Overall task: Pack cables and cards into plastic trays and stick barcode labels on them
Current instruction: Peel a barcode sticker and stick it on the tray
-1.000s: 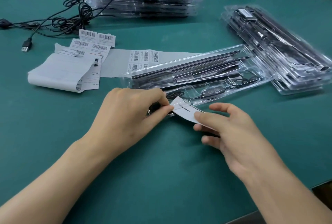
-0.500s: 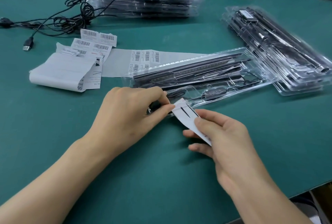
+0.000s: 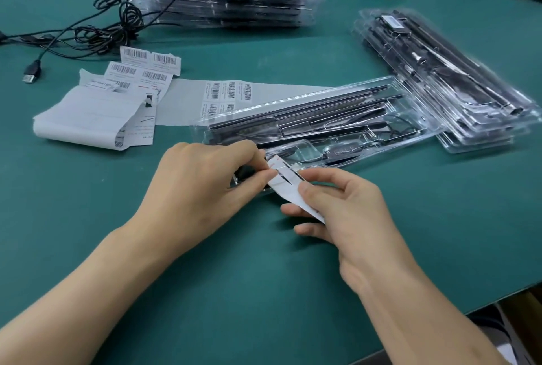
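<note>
Both forearms reach in from the near edge over the green table (image 3: 264, 291), palms down, and meet at one white card (image 3: 286, 186). The left hand (image 3: 202, 186) pinches the card's upper end between thumb and forefinger. The right hand (image 3: 343, 206) nips the lower end, thumb on top, fingers curled beneath. The card slants (black lines facing up) across the near corner of the clear plastic tray (image 3: 322, 127), which holds dark strips and a cable.

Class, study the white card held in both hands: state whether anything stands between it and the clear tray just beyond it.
Nothing visible does. The left hand and right hand pinch the white card, whose far end overlaps the near edge of the clear tray.
</note>
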Tool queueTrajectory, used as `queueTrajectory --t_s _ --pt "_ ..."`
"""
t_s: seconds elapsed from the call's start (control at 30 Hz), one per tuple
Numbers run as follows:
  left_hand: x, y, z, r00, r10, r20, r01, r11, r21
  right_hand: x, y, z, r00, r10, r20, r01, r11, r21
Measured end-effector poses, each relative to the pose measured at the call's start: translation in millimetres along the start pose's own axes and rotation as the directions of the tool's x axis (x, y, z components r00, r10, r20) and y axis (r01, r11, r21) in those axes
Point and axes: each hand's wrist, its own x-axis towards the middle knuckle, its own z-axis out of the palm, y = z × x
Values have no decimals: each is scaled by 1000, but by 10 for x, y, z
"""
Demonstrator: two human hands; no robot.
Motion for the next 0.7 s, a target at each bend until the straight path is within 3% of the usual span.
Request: queueTrajectory --t_s 0.23,0.3,0.43,0.57,0.7 --pt "-11 -8 -7 1000 11 13 -11 1000 -6 48 3 65 999 -36 -22 33 995 -90" --pt "-9 -6 -10 1000 6 15 -6 1000 -4 24 -16 51 999 -38 -30 36 999 -38" --pt "-1 9 -21 1000 3 3 -3 1000 20 -109 -19 -57 999 25 -25 -19 971 239" --pt "2 13 -22 1000 -5 -8 5 1000 21 -235 52 -28 987 100 125 -123 973 194" --pt "-1 7 -21 1000 -12 -8 12 1000 -25 -180 22 33 983 138 125 -166 954 248"
